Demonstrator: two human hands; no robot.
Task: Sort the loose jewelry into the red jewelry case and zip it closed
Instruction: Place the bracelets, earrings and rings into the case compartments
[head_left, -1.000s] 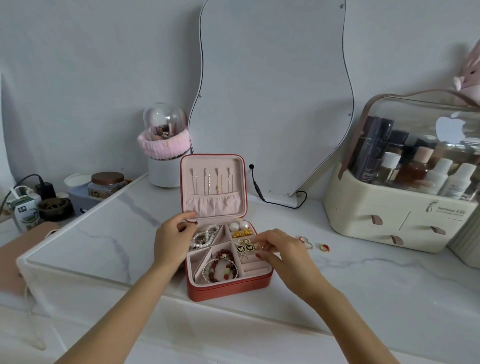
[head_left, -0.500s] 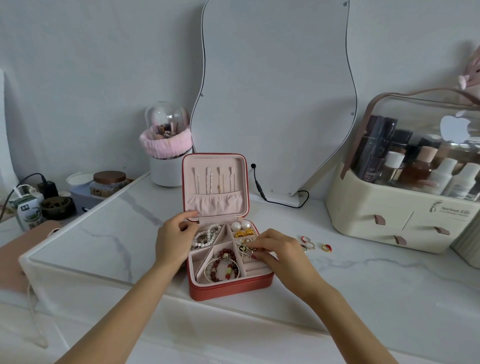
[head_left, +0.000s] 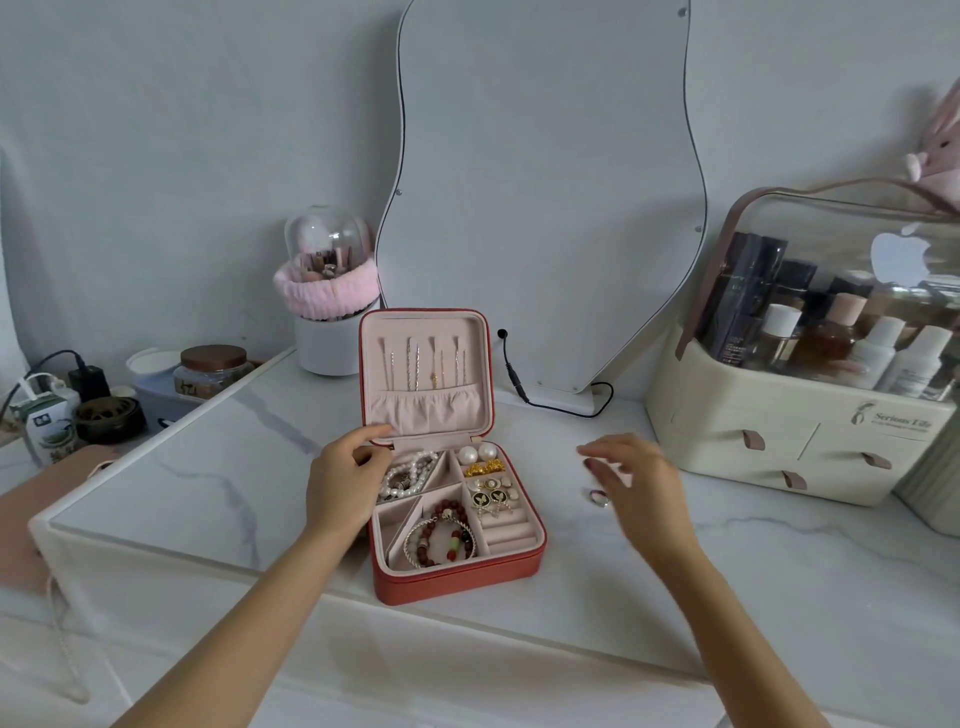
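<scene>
The red jewelry case (head_left: 457, 579) lies open on the white marble table (head_left: 218, 467), its lid upright with thin necklaces hanging inside. Its compartments hold a pearl bracelet (head_left: 408, 473), a red bead bracelet (head_left: 447, 535), pearl earrings (head_left: 478, 453) and black butterfly earrings (head_left: 491, 493). My left hand (head_left: 343, 478) holds the case's left edge by the hinge, fingers curled on it. My right hand (head_left: 636, 488) hovers to the right of the case, blurred, fingers loosely spread and holding nothing. A loose ring (head_left: 598, 497) lies on the table just under its fingers; other loose pieces are hidden behind it.
A wavy mirror (head_left: 540, 197) leans on the wall behind the case, its cable (head_left: 550, 402) trailing on the table. A cream cosmetics organiser (head_left: 789, 441) with bottles stands at the right. A white pot with a pink band (head_left: 330, 312) and jars (head_left: 210, 371) sit at the back left.
My right hand has left the case's earring compartment and swung right, over the loose rings on the table. My left hand has stayed on the case.
</scene>
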